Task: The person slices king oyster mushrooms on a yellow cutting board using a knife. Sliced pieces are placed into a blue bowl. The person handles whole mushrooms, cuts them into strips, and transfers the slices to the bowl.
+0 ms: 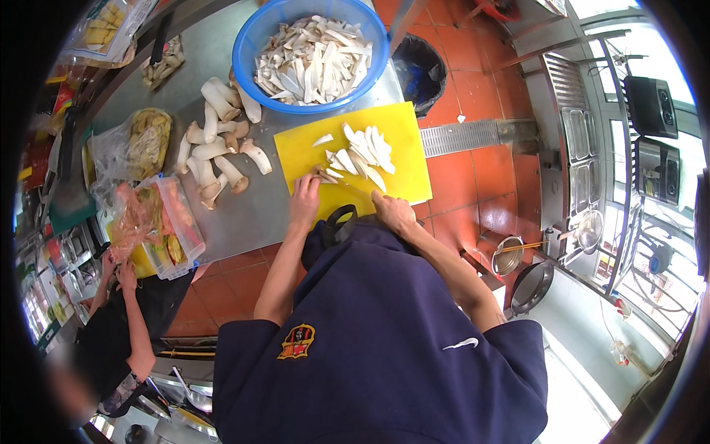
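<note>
On a yellow cutting board (299,145), my left hand (304,194) presses a piece of king oyster mushroom (327,173) down with its fingertips. My right hand (394,212) grips a knife (355,190), whose thin blade points left toward that piece. Just beyond the blade lies a loose pile of sliced mushroom (370,150), with one slice apart from it to the left. Behind the board, a blue plastic colander basket (242,83) holds a heap of cut mushroom strips (321,61). Whole king oyster mushrooms (213,149) are piled on the steel table (233,216) left of the board.
A clear plastic bin (186,233) and bagged food (148,139) stand at the table's left. A co-worker's hands (125,275) are beside the bin. Right of the table are a black-lined waste bin (424,72), a floor drain grate (460,137) and a metal pot (506,254).
</note>
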The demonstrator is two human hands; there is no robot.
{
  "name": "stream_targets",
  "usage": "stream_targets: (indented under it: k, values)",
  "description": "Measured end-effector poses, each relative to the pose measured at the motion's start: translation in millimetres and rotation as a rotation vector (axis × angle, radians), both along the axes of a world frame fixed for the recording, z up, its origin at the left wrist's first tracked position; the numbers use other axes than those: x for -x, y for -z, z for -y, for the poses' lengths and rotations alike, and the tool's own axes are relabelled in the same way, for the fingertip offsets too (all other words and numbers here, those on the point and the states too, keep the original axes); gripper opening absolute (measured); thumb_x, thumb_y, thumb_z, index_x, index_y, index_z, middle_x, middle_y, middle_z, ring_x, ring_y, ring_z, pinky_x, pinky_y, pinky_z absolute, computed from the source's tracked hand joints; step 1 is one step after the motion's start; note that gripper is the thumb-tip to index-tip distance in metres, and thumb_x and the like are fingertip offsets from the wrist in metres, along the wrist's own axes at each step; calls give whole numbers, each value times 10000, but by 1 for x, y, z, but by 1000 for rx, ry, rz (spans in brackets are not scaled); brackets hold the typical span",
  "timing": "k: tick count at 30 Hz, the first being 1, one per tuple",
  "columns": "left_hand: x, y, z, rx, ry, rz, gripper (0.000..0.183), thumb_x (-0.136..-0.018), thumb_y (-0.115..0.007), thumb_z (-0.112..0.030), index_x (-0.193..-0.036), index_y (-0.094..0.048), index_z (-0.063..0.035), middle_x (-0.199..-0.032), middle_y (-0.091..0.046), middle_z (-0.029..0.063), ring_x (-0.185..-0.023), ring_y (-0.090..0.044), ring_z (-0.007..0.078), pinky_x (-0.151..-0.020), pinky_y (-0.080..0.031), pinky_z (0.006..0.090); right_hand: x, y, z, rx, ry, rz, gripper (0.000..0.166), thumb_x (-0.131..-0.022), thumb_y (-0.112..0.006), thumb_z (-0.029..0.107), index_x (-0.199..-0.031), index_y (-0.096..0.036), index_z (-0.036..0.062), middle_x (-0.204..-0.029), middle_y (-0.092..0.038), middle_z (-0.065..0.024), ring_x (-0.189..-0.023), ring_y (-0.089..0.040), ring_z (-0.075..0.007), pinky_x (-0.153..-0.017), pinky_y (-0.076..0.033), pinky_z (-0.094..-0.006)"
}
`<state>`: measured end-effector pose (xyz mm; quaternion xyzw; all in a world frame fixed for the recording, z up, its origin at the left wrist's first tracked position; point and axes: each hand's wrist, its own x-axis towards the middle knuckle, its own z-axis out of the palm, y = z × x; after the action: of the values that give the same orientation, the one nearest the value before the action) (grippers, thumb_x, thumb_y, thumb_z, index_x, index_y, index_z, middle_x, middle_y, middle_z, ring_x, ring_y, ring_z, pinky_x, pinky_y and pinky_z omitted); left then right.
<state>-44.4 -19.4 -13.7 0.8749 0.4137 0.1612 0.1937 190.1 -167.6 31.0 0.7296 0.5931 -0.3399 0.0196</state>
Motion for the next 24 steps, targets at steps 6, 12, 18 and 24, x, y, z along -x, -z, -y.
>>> stream_targets:
  k: [6, 12, 18, 24]
  values:
    - [-3, 4, -2, -49, 20, 39, 200, -876, -625, -8, -1068, -678, -17, -1108, -626, 127, -1041, -602, 345, -861, -552, 447, 9, 4, -8, -76, -53, 50, 195, -988, -500, 183, -1172, -466, 130, -883, -703, -172, -737, -720, -395, -597, -572, -504]
    - [-8, 6, 1, -53, -22, 52, 184, -888, -631, -16, -1064, -684, -25, -1091, -630, 125, -1033, -601, 344, -856, -545, 447, 15, 14, -23, -100, -57, 54, 200, -974, -503, 168, -1168, -468, 132, -826, -696, -173, -735, -718, -399, -603, -571, -511]
    - [-11, 15, 7, -45, -100, 98, 191, -880, -633, -29, -1062, -687, -54, -1071, -629, 103, -1014, -603, 327, -881, -544, 425, 7, 11, -20, -53, -67, 18, 212, -965, -502, 150, -1172, -469, 122, -834, -701, -185, -746, -711, -421, -605, -566, -523]
    - [-12, 13, 9, -43, -110, 93, 139, -898, -642, -41, -1034, -674, -42, -1065, -628, 120, -1012, -599, 336, -862, -538, 432, 10, 0, -29, -63, -77, -34, 241, -952, -510, 142, -1189, -478, 122, -806, -696, -199, -754, -708, -430, -621, -560, -537]
